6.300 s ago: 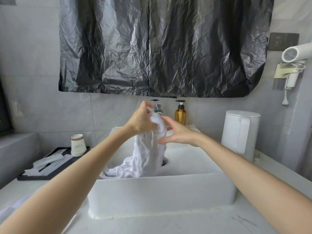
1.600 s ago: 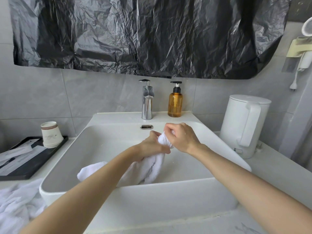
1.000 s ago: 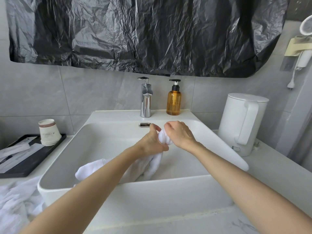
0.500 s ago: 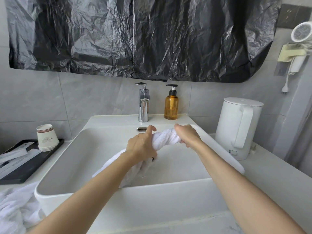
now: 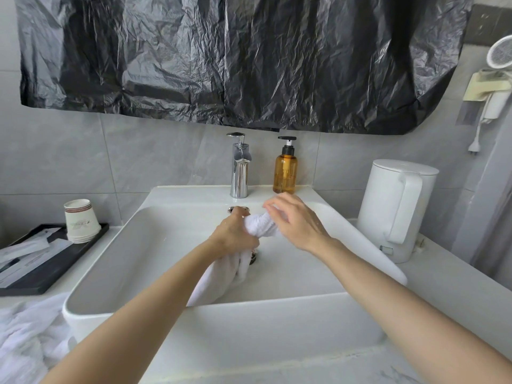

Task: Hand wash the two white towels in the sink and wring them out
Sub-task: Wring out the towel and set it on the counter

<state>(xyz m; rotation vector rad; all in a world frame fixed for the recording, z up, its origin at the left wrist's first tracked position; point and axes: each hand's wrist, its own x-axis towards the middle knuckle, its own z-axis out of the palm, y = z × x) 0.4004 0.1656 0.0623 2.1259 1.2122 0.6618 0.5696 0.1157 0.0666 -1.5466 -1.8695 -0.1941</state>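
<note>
Whites and greys under a black plastic sheet (image 5: 221,59)

The twisted towel (image 5: 259,225) is plain white, as are the sink (image 5: 277,322) and the second towel (image 5: 27,336); the sheet is glossy black with pale, crinkled glints. The wall tiles (image 5: 55,156) are mid grey with faint cloudy mottling, and the countertop (image 5: 388,372) is white with thin grey veining. The faucet (image 5: 239,173) is mirror chrome, the pump bottle (image 5: 285,173) amber with a black top, the kettle (image 5: 399,206) plain white. The paper cups (image 5: 80,220) are white with brownish bands and a faint grey print. The tray (image 5: 55,273) is black, its sachets (image 5: 27,253) white with dark markings. The hair dryer (image 5: 501,54) is white, its holder (image 5: 487,87) cream.
</note>
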